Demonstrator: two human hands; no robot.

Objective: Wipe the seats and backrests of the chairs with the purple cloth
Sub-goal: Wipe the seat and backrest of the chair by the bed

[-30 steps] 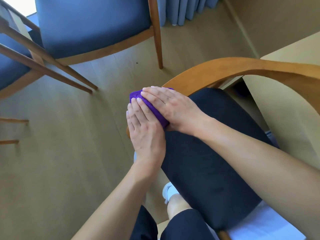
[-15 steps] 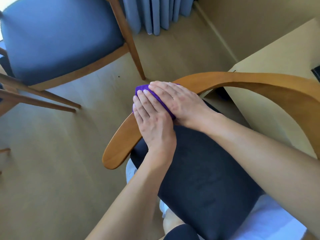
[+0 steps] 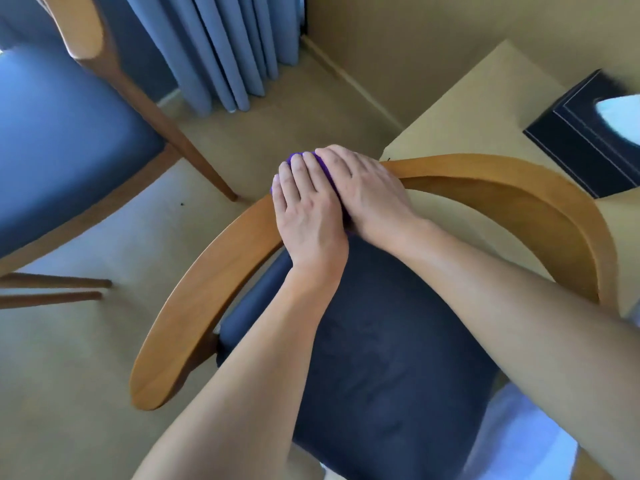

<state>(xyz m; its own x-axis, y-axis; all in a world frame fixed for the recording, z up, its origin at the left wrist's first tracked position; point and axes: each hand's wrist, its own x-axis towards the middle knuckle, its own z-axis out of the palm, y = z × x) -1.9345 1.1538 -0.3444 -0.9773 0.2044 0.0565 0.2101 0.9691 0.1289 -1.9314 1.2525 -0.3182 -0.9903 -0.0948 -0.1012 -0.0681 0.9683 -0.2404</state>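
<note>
Where 2nd chair [image 3: 62, 161] stood, far left: blue padded seat on wooden frame, one leg [image 3: 180, 143] slanting down to floor [image 3: 69, 375]; cut off by left edge.
Curtain [image 3: 214, 46]: grey-blue, pleated, hung to floor on far side, just right of 2nd chair.
Backrest [image 3: 194, 306]: curved wooden rail, swept from near left round far side to right, wrapped round the dark seat.
Purple cloth [image 3: 295, 156]: bunched on top of backrest at its far-centre part. Mostly covered by both hands; only slivers showed at fingertips & betw. the hands.
Left hand [image 3: 308, 216]: palm down on cloth, fingers straight & pressed together, tips reaching cloth's far edge; pressing, not pinching.
Right hand [image 3: 367, 192]: flat on cloth just right of L hand, touching it side by side. Fingers together, laid over top of cloth; thumb hidden, can't tell its pos.
Seat [image 3: 381, 358]: dark navy pad inside backrest's curve, near centre.
Table [image 3: 485, 98]: pale tan top, far right, corner just behind backrest.
Tissue box [image 3: 585, 150]: black, on table at far right, white tissue [image 3: 620, 112] sticking out of top; partly cut by frame edge.
</note>
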